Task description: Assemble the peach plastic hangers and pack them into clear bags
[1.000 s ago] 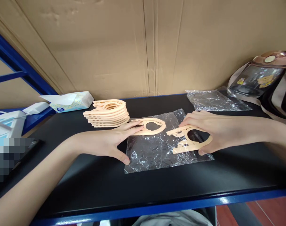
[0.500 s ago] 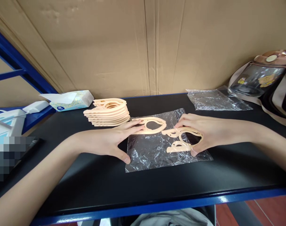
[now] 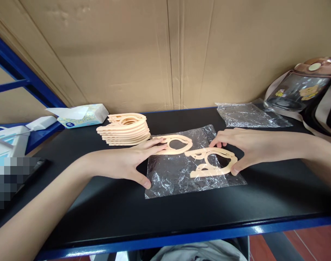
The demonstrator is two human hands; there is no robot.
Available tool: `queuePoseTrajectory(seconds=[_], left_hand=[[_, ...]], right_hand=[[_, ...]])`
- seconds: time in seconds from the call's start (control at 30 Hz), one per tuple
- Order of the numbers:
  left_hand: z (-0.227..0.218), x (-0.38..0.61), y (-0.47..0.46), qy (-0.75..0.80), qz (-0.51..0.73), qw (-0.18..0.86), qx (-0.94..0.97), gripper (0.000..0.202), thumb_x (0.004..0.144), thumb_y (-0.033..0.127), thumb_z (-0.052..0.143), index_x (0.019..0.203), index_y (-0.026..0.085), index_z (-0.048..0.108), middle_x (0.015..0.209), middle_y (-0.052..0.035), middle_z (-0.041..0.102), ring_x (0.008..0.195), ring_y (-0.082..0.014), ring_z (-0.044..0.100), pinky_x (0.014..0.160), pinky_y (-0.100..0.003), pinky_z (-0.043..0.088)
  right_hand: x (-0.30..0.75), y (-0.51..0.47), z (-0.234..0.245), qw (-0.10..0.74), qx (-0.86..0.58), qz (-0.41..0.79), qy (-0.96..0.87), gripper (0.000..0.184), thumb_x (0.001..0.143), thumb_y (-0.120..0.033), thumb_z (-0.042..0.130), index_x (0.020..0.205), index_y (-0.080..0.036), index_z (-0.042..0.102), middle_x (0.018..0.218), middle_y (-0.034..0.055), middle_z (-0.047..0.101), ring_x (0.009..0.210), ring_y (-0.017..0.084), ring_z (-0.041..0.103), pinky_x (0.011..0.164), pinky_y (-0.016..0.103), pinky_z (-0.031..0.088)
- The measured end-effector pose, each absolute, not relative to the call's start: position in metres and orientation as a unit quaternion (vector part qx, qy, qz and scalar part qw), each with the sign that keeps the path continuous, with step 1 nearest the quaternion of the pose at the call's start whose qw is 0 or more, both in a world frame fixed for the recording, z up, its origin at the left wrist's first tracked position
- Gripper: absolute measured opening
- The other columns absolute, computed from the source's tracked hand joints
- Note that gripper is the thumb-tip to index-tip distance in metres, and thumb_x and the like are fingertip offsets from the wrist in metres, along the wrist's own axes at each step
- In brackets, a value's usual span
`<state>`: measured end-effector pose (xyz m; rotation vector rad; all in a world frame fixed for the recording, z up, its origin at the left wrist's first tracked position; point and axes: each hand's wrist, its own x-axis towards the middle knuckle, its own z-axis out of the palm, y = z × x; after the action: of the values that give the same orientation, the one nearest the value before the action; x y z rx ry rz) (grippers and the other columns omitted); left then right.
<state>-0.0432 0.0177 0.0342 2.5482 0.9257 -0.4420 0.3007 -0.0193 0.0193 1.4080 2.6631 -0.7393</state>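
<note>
A clear plastic bag (image 3: 182,177) lies flat on the black table (image 3: 154,214). On it rest two peach plastic hangers. My left hand (image 3: 127,163) lies spread, its fingertips pressing the left hanger (image 3: 179,145) and its thumb on the bag's left edge. My right hand (image 3: 241,148) pinches the right hanger (image 3: 211,163) at its right end, thumb at the front and fingers at the back. The right hanger's tip almost meets the left hanger. A stack of several more peach hangers (image 3: 124,128) sits just behind my left hand.
A tissue pack (image 3: 81,115) and white items (image 3: 10,139) lie at the far left. More clear bags (image 3: 249,115) lie at the back right, beside a dark bottle with a strap (image 3: 304,88). A cardboard wall stands behind. The table's blue front edge (image 3: 209,235) runs near me.
My right hand slid the right hanger leftward over the bag toward the left hanger, then drew back to its right end, uncovering it. The left hand stayed put.
</note>
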Motion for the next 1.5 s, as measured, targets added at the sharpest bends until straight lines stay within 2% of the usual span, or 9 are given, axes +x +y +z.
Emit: queuePoseTrajectory(seconds=[0.13, 0.3, 0.53, 0.63, 0.7, 0.8, 1.1, 1.33, 1.5], left_hand=[[0.035, -0.043, 0.018, 0.336, -0.162, 0.202, 0.906, 0.09, 0.081, 0.059, 0.063, 0.154, 0.033, 0.015, 0.162, -0.0012, -0.001, 0.149, -0.0285, 0.005, 0.119, -0.046, 0.015], [0.035, -0.043, 0.018, 0.332, -0.158, 0.193, 0.91, 0.089, 0.081, 0.061, 0.062, 0.153, 0.034, 0.017, 0.162, -0.0003, 0.001, 0.149, -0.0288, 0.007, 0.119, -0.045, 0.017], [0.033, -0.042, 0.015, 0.346, -0.162, 0.177, 0.907, 0.097, 0.077, 0.07, 0.06, 0.154, 0.031, 0.014, 0.162, -0.0025, 0.0, 0.149, -0.0299, 0.006, 0.119, -0.047, 0.017], [0.029, -0.04, 0.013, 0.348, -0.155, 0.17, 0.909, 0.103, 0.075, 0.075, 0.057, 0.155, 0.028, 0.012, 0.162, -0.0049, -0.002, 0.149, -0.0316, 0.004, 0.118, -0.049, 0.016], [0.026, -0.038, 0.012, 0.344, -0.152, 0.166, 0.912, 0.107, 0.074, 0.076, 0.057, 0.155, 0.025, 0.009, 0.162, -0.0067, -0.004, 0.149, -0.0318, 0.002, 0.118, -0.049, 0.016], [0.024, -0.037, 0.01, 0.346, -0.155, 0.166, 0.91, 0.11, 0.074, 0.075, 0.059, 0.156, 0.023, 0.007, 0.162, -0.0082, -0.007, 0.149, -0.0319, -0.001, 0.119, -0.049, 0.015], [0.023, -0.037, 0.01, 0.354, -0.161, 0.17, 0.905, 0.114, 0.072, 0.079, 0.056, 0.156, 0.024, 0.002, 0.162, -0.0068, -0.01, 0.148, -0.0346, -0.004, 0.118, -0.051, 0.014], [0.022, -0.038, 0.011, 0.357, -0.162, 0.18, 0.902, 0.115, 0.071, 0.082, 0.053, 0.155, 0.024, 0.0, 0.161, -0.0061, -0.011, 0.148, -0.0344, -0.004, 0.119, -0.05, 0.014], [0.019, -0.04, 0.013, 0.345, -0.145, 0.176, 0.91, 0.112, 0.073, 0.081, 0.053, 0.155, 0.024, 0.002, 0.161, -0.0093, -0.008, 0.148, -0.0361, -0.001, 0.117, -0.051, 0.017]], right_hand=[[0.285, -0.021, 0.016, 0.004, 0.448, -0.244, 0.86, 0.064, 0.071, -0.06, 0.07, 0.125, -0.03, 0.057, 0.117, 0.0044, 0.06, 0.107, 0.03, 0.053, 0.086, 0.038, 0.042], [0.269, -0.024, 0.009, -0.026, 0.432, -0.223, 0.874, 0.055, 0.075, -0.063, 0.065, 0.114, -0.025, 0.06, 0.106, 0.0036, 0.061, 0.098, 0.026, 0.054, 0.085, 0.037, 0.039], [0.282, -0.02, 0.014, -0.025, 0.454, -0.272, 0.848, 0.046, 0.075, -0.052, 0.071, 0.113, -0.028, 0.063, 0.101, 0.0007, 0.064, 0.094, 0.022, 0.056, 0.079, 0.032, 0.041], [0.283, -0.018, 0.016, -0.028, 0.446, -0.313, 0.838, 0.029, 0.078, -0.045, 0.07, 0.101, -0.027, 0.066, 0.093, -0.0009, 0.065, 0.088, 0.02, 0.058, 0.075, 0.03, 0.042], [0.279, -0.018, 0.015, -0.033, 0.44, -0.326, 0.836, 0.025, 0.078, -0.045, 0.07, 0.094, -0.026, 0.066, 0.089, -0.0014, 0.064, 0.085, 0.019, 0.058, 0.073, 0.029, 0.041], [0.274, -0.02, 0.011, -0.036, 0.442, -0.325, 0.835, 0.028, 0.077, -0.048, 0.071, 0.089, -0.024, 0.065, 0.087, -0.0014, 0.063, 0.083, 0.018, 0.057, 0.071, 0.028, 0.041], [0.266, -0.017, -0.001, -0.055, 0.414, -0.278, 0.865, 0.035, 0.078, -0.055, 0.069, 0.071, -0.021, 0.063, 0.078, -0.0022, 0.062, 0.077, 0.015, 0.055, 0.071, 0.028, 0.036], [0.255, -0.019, -0.012, -0.067, 0.433, -0.163, 0.884, 0.054, 0.075, -0.066, 0.066, 0.056, -0.019, 0.049, 0.061, -0.0046, 0.054, 0.061, 0.013, 0.049, 0.068, 0.031, 0.031], [0.252, -0.021, -0.015, -0.08, 0.437, -0.137, 0.885, 0.053, 0.081, -0.06, 0.061, 0.053, -0.019, 0.046, 0.059, -0.005, 0.053, 0.06, 0.012, 0.047, 0.074, 0.033, 0.03]])
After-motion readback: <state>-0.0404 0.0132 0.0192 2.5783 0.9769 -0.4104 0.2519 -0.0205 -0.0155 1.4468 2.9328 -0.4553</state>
